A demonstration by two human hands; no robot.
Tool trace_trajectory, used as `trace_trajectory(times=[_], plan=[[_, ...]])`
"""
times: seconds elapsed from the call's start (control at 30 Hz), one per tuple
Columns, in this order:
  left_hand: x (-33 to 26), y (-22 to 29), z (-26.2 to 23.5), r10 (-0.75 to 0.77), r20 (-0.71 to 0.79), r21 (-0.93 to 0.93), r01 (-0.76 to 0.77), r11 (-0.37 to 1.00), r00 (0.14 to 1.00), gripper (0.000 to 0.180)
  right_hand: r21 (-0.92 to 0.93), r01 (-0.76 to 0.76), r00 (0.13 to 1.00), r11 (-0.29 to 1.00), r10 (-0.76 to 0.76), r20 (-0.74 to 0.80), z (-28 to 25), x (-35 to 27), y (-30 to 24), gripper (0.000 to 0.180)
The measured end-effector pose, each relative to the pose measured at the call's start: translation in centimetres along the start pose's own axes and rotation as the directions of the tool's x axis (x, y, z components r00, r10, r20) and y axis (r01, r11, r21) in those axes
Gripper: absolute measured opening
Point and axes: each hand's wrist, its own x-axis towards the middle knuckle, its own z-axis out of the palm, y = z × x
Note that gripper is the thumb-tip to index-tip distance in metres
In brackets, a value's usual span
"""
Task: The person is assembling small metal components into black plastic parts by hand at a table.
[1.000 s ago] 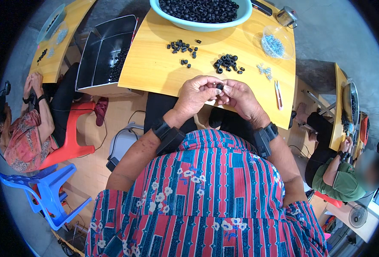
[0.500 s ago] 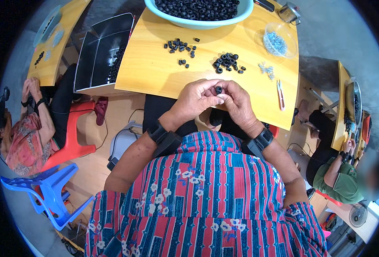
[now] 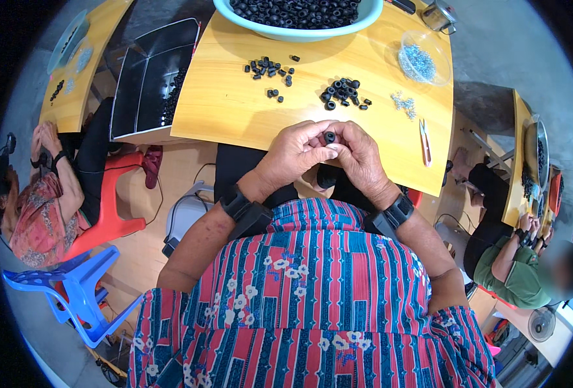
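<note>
Left hand [image 3: 296,155]: raised before the chest at the near edge of the yellow table [image 3: 221,110], fingers curled and pinched on a small black ring-shaped part [image 3: 329,137]; right hand [image 3: 359,158]: pressed against the left, its fingertips closed on the same part from the other side; both hands together, clamped on that one piece. Change over the last second: the hands have drawn slightly closer to the table edge and turned, so that the part, earlier half hidden between the fingers, now shows its open end upward between the thumbs; judged to mean the piece is being fitted or checked in hand rather than set down. Position of the part: at the meeting point of the two hands, held above the table edge, touching fingertips of both, well apart from the loose stock. Surroundings: two small heaps of black parts [image 3: 343,94] on the table beyond the hands; large pale bowl [image 3: 299,29] filled with the same parts at the far edge; clear dish of small metal pieces [image 3: 419,61] to the right; small snips [image 3: 425,139] near the right edge.
</note>
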Motion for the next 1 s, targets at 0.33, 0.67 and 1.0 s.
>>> trace_trajectory(times=[0.33, 0.67, 1.0], plan=[[-0.23, -0.52, 0.07, 0.026, -0.015, -0.017, -0.027, 1.000, 1.000, 0.039, -0.010, 0.013, 1.000, 1.000, -0.013, 0.003, 0.14, -0.10, -0.12, 0.025], [-0.38, -0.60, -0.19, -0.015, 0.028, 0.000, 0.015, 1.000, 0.999, 0.035, 0.043, -0.075, 0.997, 0.996, 0.075, 0.004, 0.25, -0.50, -0.76, 0.022], [-0.66, -0.62, -0.09, 0.058, -0.019, 0.098, -0.056, 0.994, 0.998, 0.035, 0.024, -0.099, 0.995, 0.995, 0.098, 0.021, 0.57, -0.62, -0.66, 0.014]])
